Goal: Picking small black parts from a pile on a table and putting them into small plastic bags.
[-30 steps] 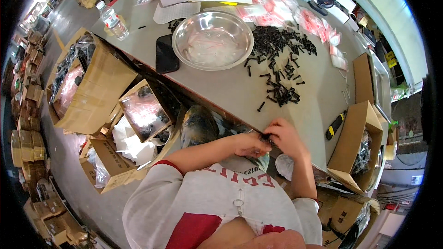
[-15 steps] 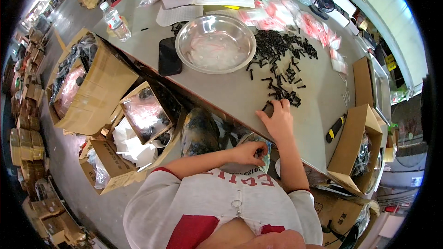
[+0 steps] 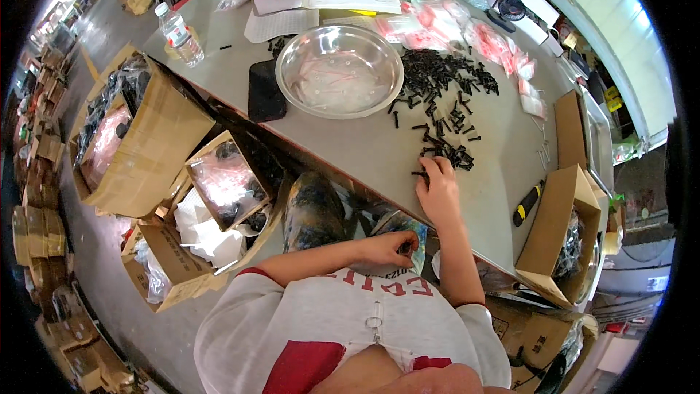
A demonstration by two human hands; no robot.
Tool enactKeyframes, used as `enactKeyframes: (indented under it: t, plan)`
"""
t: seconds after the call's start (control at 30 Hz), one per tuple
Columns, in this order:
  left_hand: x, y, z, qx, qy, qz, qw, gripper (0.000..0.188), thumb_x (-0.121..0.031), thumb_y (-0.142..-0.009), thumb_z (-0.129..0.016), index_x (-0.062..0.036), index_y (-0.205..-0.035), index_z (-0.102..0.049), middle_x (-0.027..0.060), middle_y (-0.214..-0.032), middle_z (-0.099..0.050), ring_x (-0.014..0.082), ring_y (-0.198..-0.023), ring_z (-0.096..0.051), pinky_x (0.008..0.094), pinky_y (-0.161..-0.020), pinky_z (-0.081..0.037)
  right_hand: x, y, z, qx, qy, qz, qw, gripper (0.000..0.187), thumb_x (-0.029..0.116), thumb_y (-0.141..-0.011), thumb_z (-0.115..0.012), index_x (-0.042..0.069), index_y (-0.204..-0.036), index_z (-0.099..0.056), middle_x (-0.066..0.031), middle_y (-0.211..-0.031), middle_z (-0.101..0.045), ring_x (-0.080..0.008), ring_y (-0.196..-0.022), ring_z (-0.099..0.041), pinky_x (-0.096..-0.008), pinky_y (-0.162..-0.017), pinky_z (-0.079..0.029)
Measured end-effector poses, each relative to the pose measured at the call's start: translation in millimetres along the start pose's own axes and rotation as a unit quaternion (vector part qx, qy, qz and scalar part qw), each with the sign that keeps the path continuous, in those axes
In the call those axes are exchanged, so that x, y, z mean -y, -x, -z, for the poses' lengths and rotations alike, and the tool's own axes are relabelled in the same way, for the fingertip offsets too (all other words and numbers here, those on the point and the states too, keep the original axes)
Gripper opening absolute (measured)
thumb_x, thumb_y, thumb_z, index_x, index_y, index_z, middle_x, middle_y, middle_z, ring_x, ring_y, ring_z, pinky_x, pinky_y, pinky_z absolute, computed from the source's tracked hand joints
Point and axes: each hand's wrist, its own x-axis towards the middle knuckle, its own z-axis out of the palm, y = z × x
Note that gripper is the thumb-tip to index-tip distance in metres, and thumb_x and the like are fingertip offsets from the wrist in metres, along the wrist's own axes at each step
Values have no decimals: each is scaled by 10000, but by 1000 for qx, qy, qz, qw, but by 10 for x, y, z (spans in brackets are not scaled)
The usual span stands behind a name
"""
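A pile of black screws (image 3: 446,73) is spread on the grey table, with a trail of them running toward me. At the near end of that trail my right hand (image 3: 440,193) rests on the tabletop, its fingertips touching a small cluster of screws (image 3: 458,157). Between thumb and forefinger it pinches a black screw (image 3: 418,173), partly covered by the fingers. Over my lap, below the table edge, my left hand (image 3: 386,248) is closed with curled fingers. Something dark shows inside it, too hidden to name.
Left of the pile stands a steel bowl (image 3: 339,106) with clear plastic bags, beside a black phone (image 3: 267,91). Pink-and-clear bags (image 3: 499,47) lie farther back. A yellow-black utility knife (image 3: 529,203) and an open carton (image 3: 547,248) are at right; more cartons (image 3: 157,138) stand left.
My right thumb has drawn in toward the fingers at the near screws, and the hand has shifted slightly. My left hand stays curled over my lap.
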Motion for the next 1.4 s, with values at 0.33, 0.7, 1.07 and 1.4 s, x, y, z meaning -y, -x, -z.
enactKeyframes:
  t: [0.33, 0.7, 1.07, 1.4]
  plan:
    - [-33, 77, 62, -52, -36, 39, 997, 429, -317, -728, -759, -4, -957, -577, 95, -875, -598, 189, -835, -550, 319, -766, -440, -83, -145, -77, 0, 1, -7, 1000, 253, 19, -780, -617, 13, -1033, -600, -177, -1019, -602, -373, -898, -582, -442, -780, -484]
    - [-89, 99, 114, -90, 13, 37, 995, 377, -268, -711, -778, -7, -922, -605, 86, -912, -622, 182, -884, -566, 315, -798, -441, -52, -151, 13, 42, 39, -11, 998, 249, 7, -783, -628, 7, -1031, -612, -181, -1100, -558, -365, -1032, -530, -419, -880, -443]
    - [-61, 63, 124, -110, 48, 42, 992, 322, -246, -728, -772, -19, -886, -606, 65, -880, -620, 169, -858, -556, 305, -773, -435, -66, 8, 67, 10, -3, 63, 998, 173, -21, -718, -657, -9, -882, -603, -139, -1045, -620, -343, -994, -538, -414, -866, -443]
    - [-248, -9, 291, -88, 299, 125, 942, 238, -177, -782, -724, -55, -919, -573, 20, -805, -564, 110, -779, -550, 245, -666, -446, -50, 168, 253, 138, -151, 47, 978, 312, -66, -704, -628, 22, -1003, -620, -142, -989, -602, -348, -982, -544, -381, -841, -458]
